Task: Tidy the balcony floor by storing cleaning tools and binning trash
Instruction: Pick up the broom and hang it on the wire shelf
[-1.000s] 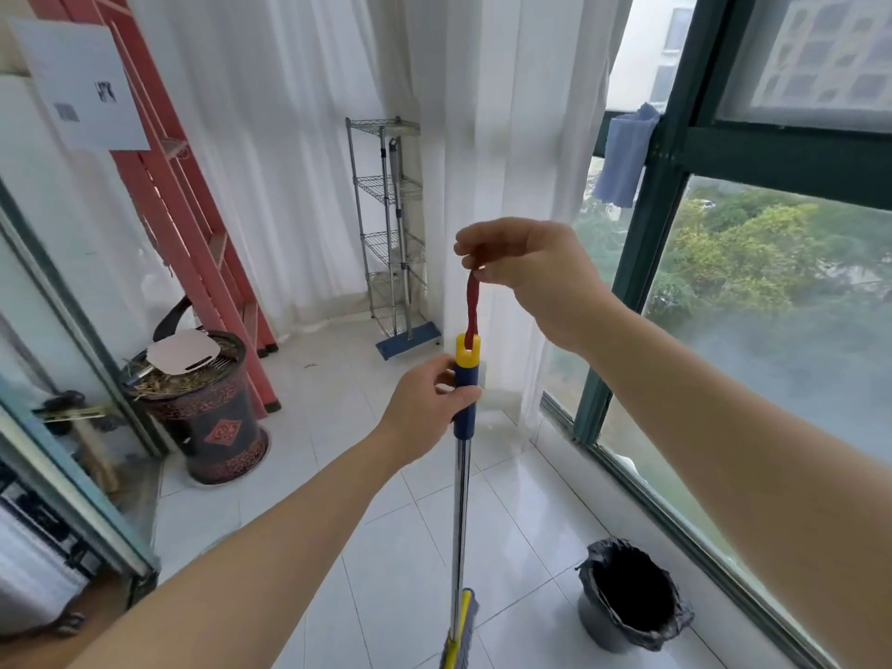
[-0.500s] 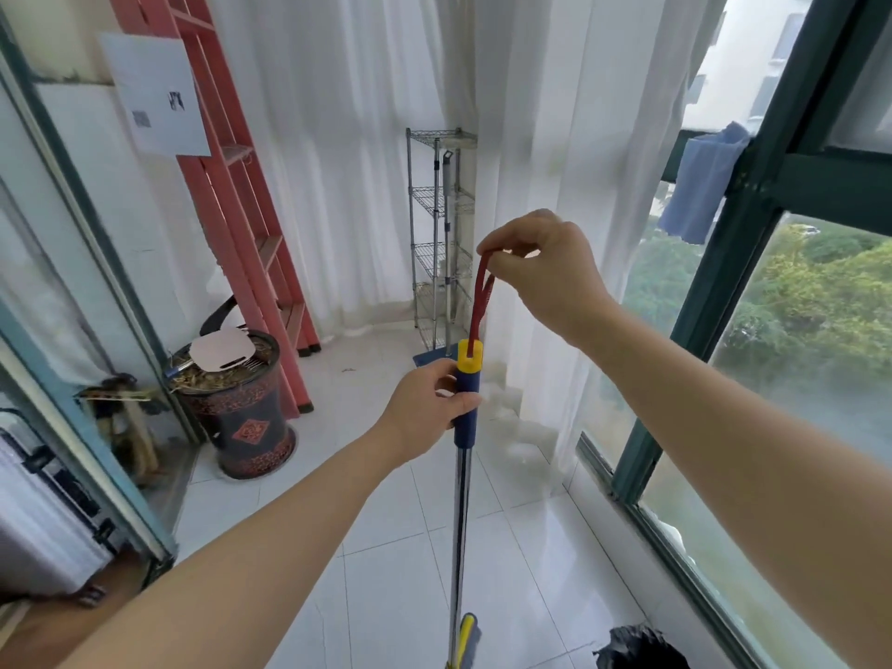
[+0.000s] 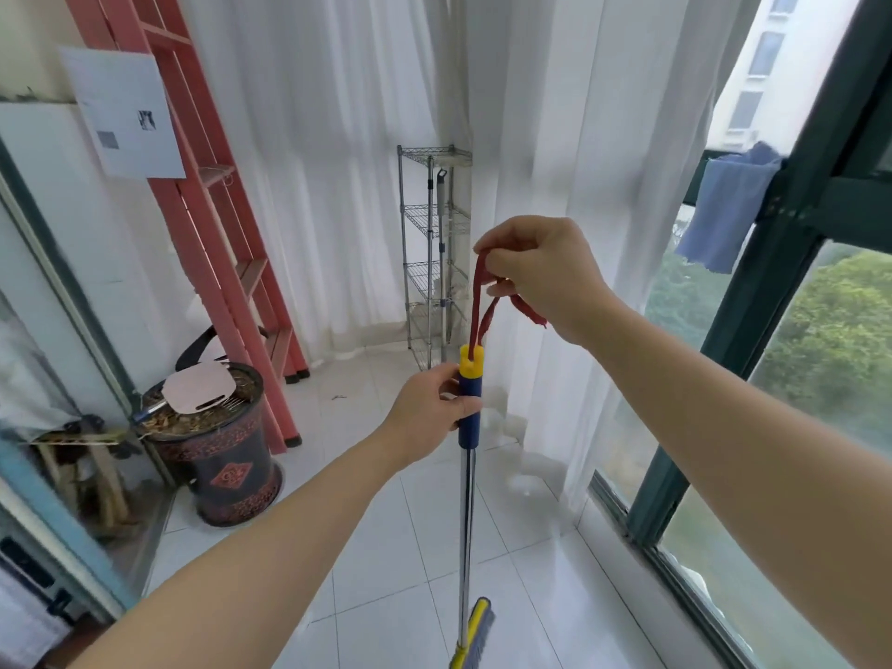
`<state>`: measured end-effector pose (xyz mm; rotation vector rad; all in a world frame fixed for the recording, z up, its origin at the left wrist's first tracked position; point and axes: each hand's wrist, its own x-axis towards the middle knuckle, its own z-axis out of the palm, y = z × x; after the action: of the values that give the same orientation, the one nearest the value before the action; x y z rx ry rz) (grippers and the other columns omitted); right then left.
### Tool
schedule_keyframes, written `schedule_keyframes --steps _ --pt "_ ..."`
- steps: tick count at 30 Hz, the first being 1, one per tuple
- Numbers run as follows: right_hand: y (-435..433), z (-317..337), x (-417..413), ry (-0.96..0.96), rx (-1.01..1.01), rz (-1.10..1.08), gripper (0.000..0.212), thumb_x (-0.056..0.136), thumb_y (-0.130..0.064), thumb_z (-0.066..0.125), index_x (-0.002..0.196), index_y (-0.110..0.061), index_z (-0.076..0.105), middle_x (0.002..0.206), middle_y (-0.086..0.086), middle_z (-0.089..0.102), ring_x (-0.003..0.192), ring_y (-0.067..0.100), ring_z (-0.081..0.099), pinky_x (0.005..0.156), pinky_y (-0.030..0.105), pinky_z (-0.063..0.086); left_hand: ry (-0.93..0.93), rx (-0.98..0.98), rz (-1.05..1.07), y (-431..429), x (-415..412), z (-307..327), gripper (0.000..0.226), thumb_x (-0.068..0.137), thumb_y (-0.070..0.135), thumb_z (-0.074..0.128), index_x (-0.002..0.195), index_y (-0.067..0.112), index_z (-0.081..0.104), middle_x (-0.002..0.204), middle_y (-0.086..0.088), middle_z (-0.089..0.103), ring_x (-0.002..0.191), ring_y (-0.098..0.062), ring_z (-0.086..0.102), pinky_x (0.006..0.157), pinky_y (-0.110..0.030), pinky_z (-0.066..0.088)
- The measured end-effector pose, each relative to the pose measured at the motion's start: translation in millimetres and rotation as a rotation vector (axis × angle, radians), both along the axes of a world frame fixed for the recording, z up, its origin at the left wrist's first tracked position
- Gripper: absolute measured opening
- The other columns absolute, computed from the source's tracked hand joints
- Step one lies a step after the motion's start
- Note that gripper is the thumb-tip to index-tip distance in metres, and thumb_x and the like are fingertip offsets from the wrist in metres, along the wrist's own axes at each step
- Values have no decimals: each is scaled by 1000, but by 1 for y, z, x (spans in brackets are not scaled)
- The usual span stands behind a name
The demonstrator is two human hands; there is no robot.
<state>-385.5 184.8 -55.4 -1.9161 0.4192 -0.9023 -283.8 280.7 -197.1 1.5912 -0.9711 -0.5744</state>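
Observation:
A broom [image 3: 466, 514] with a metal shaft stands upright in front of me, its yellow and blue head near the floor at the bottom edge. My left hand [image 3: 429, 417] is wrapped around the blue grip just under the yellow cap. A red hanging loop [image 3: 480, 306] rises from that cap. My right hand [image 3: 540, 277] pinches the top of the loop and holds it spread above the handle.
A wire shelf rack [image 3: 434, 253] with another long-handled tool stands in the far corner by white curtains. A red ladder [image 3: 217, 224] leans at the left wall, beside a dark patterned pot [image 3: 222, 465]. A blue cloth [image 3: 724, 214] hangs on the green window frame at right.
The view has tilted upward, so the black bin at bottom right is out of frame. My right hand has opened the red loop wider; my left hand keeps its grip.

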Motion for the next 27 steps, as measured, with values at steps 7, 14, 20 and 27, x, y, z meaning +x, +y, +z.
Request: schedule_keyframes --steps 7,14,20,27 --pt "-32 1 36 6 1 -85 18 78 4 58 75 -11 66 70 6 66 63 18 63 65 26 57 -12 39 -47 -34 41 4 25 89 1 58 108 18 58 107 -10 63 100 -30 61 85 -38 55" --pt "-76 -5 68 -17 63 -64 14 76 4 59 73 -9 58 69 9 60 62 18 59 69 34 56 -42 77 -19 -68 71 4 25 91 0 54 105 20 57 107 -8 64 105 -30 61 91 -40 53" --pt "-118 -4 97 2 37 -22 12 77 1 60 75 -10 62 72 9 62 64 18 61 67 30 56 -118 139 28 -98 90 13 23 93 3 52 106 21 55 108 -6 63 106 -28 60 96 -45 50" --pt "-148 -3 134 -24 15 29 16 76 0 58 69 -14 60 66 4 60 63 19 59 68 32 54 -124 148 99 -123 115 17 18 93 3 51 105 16 54 102 -7 61 103 -33 60 95 -48 51"
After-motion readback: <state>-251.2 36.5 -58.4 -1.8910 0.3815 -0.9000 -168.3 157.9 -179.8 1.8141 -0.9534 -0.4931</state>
